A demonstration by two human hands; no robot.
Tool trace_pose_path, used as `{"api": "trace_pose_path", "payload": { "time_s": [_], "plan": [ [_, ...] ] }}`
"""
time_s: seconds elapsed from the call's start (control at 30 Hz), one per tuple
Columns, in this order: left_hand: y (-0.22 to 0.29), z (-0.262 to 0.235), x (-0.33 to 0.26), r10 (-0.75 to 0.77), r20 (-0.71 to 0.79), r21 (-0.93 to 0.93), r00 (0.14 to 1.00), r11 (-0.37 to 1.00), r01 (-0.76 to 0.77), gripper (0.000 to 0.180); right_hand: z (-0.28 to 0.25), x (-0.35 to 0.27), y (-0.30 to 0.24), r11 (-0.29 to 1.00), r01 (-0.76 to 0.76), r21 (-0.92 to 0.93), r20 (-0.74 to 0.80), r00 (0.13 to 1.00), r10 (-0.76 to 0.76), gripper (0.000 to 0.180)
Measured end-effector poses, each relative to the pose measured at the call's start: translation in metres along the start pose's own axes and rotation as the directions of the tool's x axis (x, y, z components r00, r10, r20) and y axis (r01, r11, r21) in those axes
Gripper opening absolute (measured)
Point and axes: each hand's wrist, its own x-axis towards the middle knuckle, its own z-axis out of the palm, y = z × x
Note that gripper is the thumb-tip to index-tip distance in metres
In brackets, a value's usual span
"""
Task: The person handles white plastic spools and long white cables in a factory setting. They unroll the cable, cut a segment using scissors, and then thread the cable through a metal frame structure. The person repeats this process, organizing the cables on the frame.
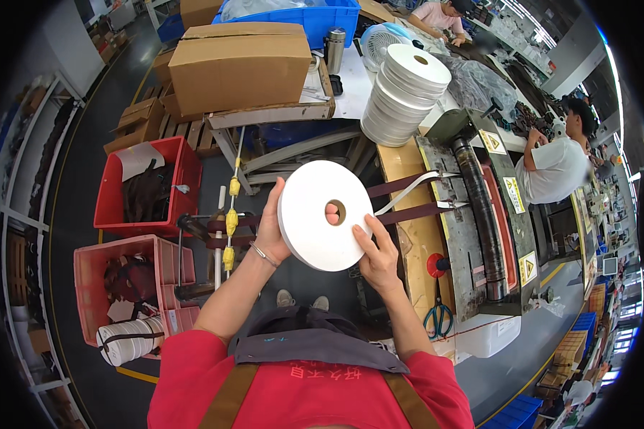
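Above the floor (86,171), just left of the machine (494,207), one white roll (308,243) is held with its flat face toward the camera. The left hand (270,227) grips the left rim; a fingertip shows through the centre hole, probably bracing the roll from behind. The right hand (381,256) grips the lower right edge, with fingers on the front face. This opposed grip presumably spreads the weight and prevents tilting. Similar rolls form a stack (404,100) on the desk (395,168), laid flat, probably for stability. Dark red straps (422,211) and a white strip (411,187) reach the machine; whether the strip joins the held roll cannot be determined. Scissors (438,316) lie near the desk edge, apparently for easy reach.
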Motion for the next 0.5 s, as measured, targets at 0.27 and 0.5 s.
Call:
{"api": "trace_pose_path", "payload": {
  "time_s": [0.27,0.5],
  "plan": [
    [-0.048,0.015,-0.002,0.095,0.118,0.875,0.988,0.461,-0.149,0.098,-0.046,0.016,-0.014,0.559,-0.51,0.653,0.364,0.859,0.359,0.053],
    [-0.063,0.032,0.005,0.171,0.027,0.459,0.985,0.873,-0.164,0.075,-0.049,0.009,-0.019,0.942,-0.12,0.313,0.144,0.987,0.078,0.051]
  ]
}}
